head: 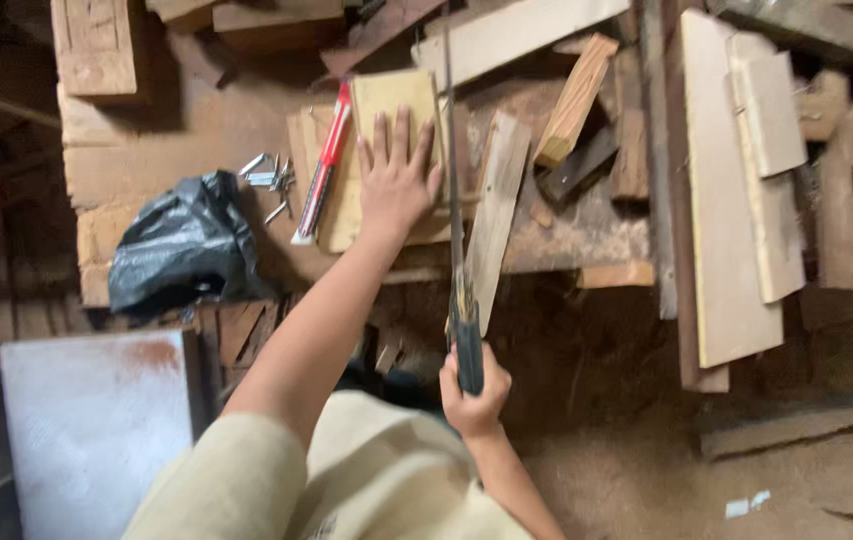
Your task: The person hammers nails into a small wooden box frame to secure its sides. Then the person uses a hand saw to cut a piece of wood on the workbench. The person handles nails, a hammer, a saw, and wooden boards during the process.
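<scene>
Right hand (pixel 473 392) grips the handsaw (pixel 454 210), blade pointing away, beside the left hand (pixel 398 177).

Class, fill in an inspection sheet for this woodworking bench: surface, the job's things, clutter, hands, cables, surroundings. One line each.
Surface: rough wooden workbench, worn and dusty.
Job's things: pale wooden board lying flat on the bench; handsaw with its blade running along the board's right edge.
Clutter: red-and-white marker beside the board, loose nails, black plastic bag, offcuts and planks piled to the right.
Hands: left hand pressed flat on the board, fingers spread; right hand closed around the saw's handle.
Cables: nothing seen.
Surroundings: sawdust-covered floor, pale flat panel at lower left.
</scene>
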